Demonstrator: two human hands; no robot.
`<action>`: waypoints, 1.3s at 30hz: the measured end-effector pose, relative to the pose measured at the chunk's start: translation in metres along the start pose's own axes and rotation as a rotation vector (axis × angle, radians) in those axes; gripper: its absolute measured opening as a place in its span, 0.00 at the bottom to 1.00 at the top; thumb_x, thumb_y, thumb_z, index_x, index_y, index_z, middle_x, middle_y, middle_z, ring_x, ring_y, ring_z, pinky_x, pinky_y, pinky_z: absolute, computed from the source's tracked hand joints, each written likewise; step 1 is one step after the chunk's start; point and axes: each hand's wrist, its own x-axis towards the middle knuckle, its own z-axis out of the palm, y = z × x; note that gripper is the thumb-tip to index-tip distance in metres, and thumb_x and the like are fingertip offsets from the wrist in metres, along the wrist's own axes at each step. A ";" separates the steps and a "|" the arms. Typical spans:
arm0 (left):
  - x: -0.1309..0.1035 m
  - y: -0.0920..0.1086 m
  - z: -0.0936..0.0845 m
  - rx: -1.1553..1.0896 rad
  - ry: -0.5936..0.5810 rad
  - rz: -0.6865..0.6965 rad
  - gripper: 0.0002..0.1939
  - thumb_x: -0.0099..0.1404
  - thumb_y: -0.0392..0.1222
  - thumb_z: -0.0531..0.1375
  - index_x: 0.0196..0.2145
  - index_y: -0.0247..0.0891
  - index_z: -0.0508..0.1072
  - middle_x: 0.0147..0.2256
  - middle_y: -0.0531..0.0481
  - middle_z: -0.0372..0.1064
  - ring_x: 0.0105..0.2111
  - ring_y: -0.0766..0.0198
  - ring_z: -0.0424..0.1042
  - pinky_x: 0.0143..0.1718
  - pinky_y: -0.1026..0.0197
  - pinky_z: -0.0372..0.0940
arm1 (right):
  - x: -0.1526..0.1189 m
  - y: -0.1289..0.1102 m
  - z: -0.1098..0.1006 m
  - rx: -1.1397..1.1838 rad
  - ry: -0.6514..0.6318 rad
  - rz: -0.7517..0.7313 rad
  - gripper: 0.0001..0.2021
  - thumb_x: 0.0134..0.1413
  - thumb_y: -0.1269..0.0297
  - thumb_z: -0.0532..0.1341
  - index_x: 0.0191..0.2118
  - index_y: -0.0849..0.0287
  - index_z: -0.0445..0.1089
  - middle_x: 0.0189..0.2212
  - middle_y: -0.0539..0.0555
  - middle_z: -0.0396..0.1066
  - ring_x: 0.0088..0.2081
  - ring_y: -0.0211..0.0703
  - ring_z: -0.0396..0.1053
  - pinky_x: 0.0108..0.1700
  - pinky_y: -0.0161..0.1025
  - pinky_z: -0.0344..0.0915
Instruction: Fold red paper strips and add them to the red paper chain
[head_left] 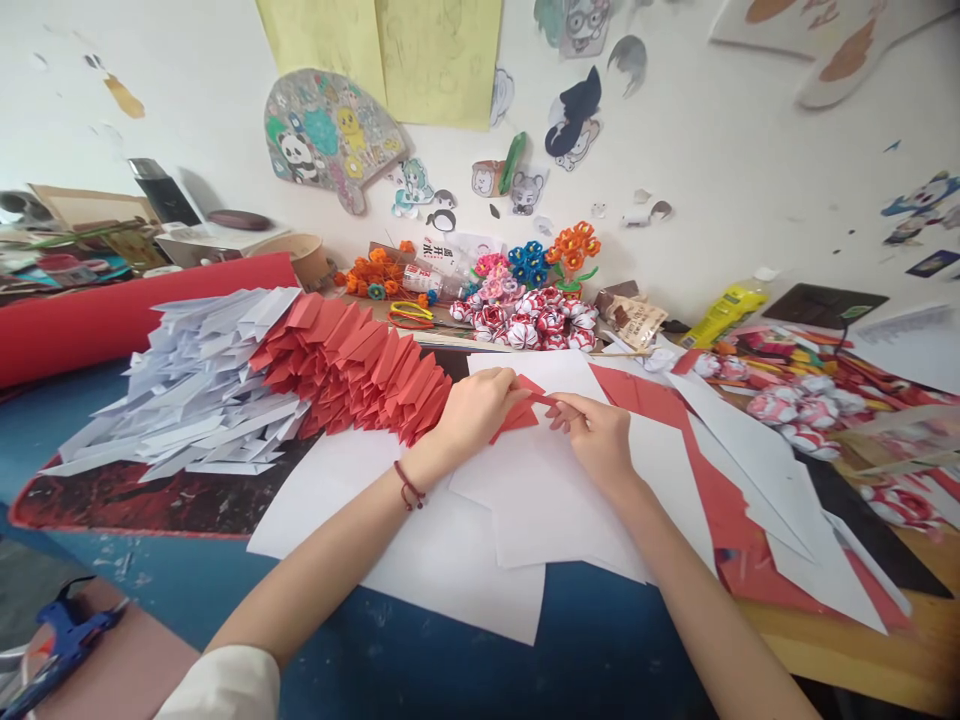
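Observation:
Between my two hands is a small folded piece of red paper (541, 398), held above the white sheets. My left hand (484, 405) grips its left side with curled fingers, and part of the paper is hidden behind them. At the other end, my right hand (596, 435) pinches the paper between thumb and forefinger. Another red paper piece (517, 428) lies just below on the white paper sheets (555, 510). Left of my hands, folded red paper pieces (360, 365) are packed in rows, touching a heap of folded white paper pieces (202, 390).
Paper flowers (536, 318) and a plastic bottle (435, 283) line the wall. At right are red and white sheets (750, 480) and a yellow bottle (724, 312). A red roll (150, 315) lies at left; a blue glue gun (67, 640) sits lower left.

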 end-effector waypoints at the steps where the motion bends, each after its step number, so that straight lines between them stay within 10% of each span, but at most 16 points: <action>1: -0.001 0.001 0.000 -0.008 0.004 -0.054 0.15 0.71 0.48 0.52 0.32 0.37 0.70 0.33 0.47 0.74 0.31 0.62 0.71 0.27 0.63 0.52 | -0.001 0.000 0.000 -0.022 0.022 -0.027 0.13 0.61 0.70 0.54 0.41 0.59 0.77 0.28 0.52 0.77 0.24 0.39 0.72 0.31 0.37 0.71; 12: 0.000 0.003 0.014 -0.809 0.008 -0.270 0.16 0.64 0.53 0.58 0.31 0.36 0.68 0.24 0.53 0.72 0.24 0.68 0.68 0.26 0.67 0.58 | -0.001 -0.012 0.001 -0.156 -0.003 -0.168 0.13 0.65 0.65 0.53 0.48 0.56 0.74 0.34 0.55 0.78 0.33 0.42 0.75 0.37 0.39 0.70; 29: 0.006 -0.005 0.011 -0.907 0.015 -0.138 0.12 0.64 0.46 0.59 0.37 0.34 0.73 0.27 0.50 0.72 0.28 0.67 0.71 0.31 0.66 0.63 | 0.026 -0.017 0.013 0.258 -0.273 0.210 0.20 0.57 0.48 0.60 0.26 0.61 0.72 0.24 0.52 0.72 0.31 0.45 0.72 0.33 0.37 0.68; 39: 0.000 -0.001 0.010 -0.671 0.113 -0.221 0.09 0.63 0.44 0.57 0.30 0.36 0.70 0.25 0.53 0.71 0.25 0.69 0.67 0.29 0.67 0.59 | 0.015 -0.017 0.020 0.193 -0.216 0.233 0.18 0.58 0.49 0.59 0.32 0.61 0.74 0.27 0.52 0.74 0.33 0.46 0.72 0.34 0.37 0.68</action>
